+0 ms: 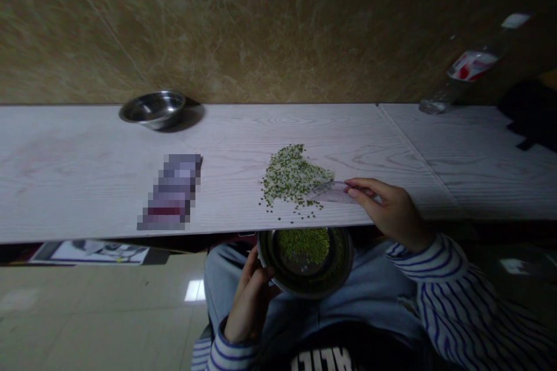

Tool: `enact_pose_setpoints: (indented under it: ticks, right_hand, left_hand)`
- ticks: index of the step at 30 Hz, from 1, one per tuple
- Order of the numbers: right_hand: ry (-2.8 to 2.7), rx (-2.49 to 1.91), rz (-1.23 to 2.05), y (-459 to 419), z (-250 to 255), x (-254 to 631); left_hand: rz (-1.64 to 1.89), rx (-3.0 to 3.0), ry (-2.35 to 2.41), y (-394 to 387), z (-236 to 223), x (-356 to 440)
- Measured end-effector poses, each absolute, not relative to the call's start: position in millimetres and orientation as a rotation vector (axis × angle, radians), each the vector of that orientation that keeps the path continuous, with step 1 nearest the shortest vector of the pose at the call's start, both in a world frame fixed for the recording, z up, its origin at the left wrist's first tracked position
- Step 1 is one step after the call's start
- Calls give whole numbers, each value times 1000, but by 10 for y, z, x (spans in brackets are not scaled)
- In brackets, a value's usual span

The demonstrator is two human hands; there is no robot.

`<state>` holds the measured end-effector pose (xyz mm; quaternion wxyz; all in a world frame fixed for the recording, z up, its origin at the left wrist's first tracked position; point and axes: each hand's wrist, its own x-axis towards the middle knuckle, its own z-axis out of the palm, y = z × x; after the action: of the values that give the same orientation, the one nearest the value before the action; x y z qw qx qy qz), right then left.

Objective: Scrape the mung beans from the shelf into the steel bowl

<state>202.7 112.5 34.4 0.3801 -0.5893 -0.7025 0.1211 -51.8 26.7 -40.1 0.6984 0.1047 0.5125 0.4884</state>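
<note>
A pile of small green beans mixed with white grains (291, 177) lies on the table, with loose beans scattered toward the front edge. My right hand (394, 208) pinches a clear, thin plastic piece (334, 192), whose far end touches the pile's right side; its exact kind is hard to make out. Just below the table edge, my left hand (252, 295) grips the left rim of a metal bowl (339, 278) above my lap. Green beans (307, 243) cover the far part of its bottom.
The white wood-grain table (235, 127) meets a marbled wall (261, 29). At the back left stands another metal bowl (154, 110). A blurred-out flat object (172, 191) lies left of the pile. A clear bottle (470, 66) and a dark item (531, 113) are at the right.
</note>
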Motion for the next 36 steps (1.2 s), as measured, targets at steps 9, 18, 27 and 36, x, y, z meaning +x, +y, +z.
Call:
enact_pose_setpoints:
  ticks: [9, 18, 27, 36]
  right_hand:
    - [-1766, -1593, 300, 1079, 345, 2132]
    - [-1722, -1643, 338, 927, 346, 2136]
    - [-1714, -1624, 379, 881, 336, 2002]
    - [-1693, -1641, 397, 913, 327, 1990]
  left_hand:
    - [1082, 237, 1097, 280, -417, -481]
    - [1083, 232, 1082, 289, -412, -455]
    - [1077, 241, 1069, 265, -382, -455]
    - [1077, 246, 1047, 262, -381, -466]
